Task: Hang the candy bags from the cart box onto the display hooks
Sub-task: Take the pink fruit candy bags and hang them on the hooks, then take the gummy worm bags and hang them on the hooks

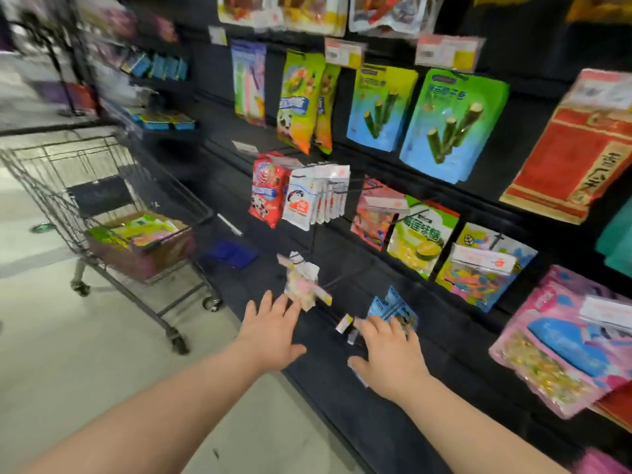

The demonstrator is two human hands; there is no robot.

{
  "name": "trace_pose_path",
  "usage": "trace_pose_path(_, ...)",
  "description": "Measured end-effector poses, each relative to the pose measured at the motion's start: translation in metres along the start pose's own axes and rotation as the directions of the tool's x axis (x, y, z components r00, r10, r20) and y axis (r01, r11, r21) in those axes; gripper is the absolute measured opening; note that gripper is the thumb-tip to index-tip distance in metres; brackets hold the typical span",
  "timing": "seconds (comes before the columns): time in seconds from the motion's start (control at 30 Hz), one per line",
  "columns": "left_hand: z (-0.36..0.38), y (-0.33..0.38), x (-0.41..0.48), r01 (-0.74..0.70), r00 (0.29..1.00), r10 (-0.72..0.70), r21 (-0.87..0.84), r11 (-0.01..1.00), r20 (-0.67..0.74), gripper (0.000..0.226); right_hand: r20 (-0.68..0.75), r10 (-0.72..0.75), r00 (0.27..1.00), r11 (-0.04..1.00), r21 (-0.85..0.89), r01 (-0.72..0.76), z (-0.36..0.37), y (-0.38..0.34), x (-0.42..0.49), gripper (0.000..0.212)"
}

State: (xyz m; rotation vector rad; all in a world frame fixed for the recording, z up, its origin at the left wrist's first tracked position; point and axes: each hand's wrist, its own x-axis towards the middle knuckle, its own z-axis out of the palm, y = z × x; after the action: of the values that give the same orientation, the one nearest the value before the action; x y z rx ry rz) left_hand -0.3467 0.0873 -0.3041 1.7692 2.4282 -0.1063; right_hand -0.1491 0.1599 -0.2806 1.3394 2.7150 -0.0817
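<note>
My left hand is open with its fingers spread, the fingertips just below a pastel candy bag that hangs tilted from a low wire hook. My right hand lies over blue candy bags. They stick out past its fingertips, and a corner shows under the thumb. A bare wire hook juts out between the two hands. The cardboard box with several bright candy bags sits in the wire cart on the left, well away from both hands.
The black display wall runs along the right, hung with many snack bags: white packs, green-and-blue bags, a pink bag. Price tags stick out on hook ends. Pale floor lies between me and the cart.
</note>
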Motion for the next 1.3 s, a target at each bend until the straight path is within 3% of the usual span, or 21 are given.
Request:
trace_pose_path(0.37, -0.008, -0.259, -0.029, 0.242, 0.969, -0.243, -0.051, 0.969, -0.034, 0.089, -0.025, -0.182, 0.983, 0.982, 0.045, 0.183, -0.013, -0.236, 0.114, 0.068)
trace_pose_path(0.53, -0.010, -0.345, -0.039, 0.308, 0.951, -0.308, -0.051, 0.950, -0.008, 0.089, 0.026, -0.245, 0.969, 0.966, 0.089, 0.242, -0.013, -0.321, 0.149, 0.067)
trace_pose_path(0.9, 0.002, -0.446, 0.001, 0.442, 0.897, -0.441, -0.018, 0.897, 0.035, 0.089, 0.102, -0.377, 0.920, 0.926, 0.074, 0.371, -0.011, -0.409, 0.270, 0.066)
trace_pose_path(1.3, -0.026, -0.531, 0.123, 0.594, 0.802, -0.592, -0.004, 0.804, 0.082, 0.087, 0.154, -0.535, 0.831, 0.845, 0.090, 0.527, -0.037, -0.459, 0.450, 0.068)
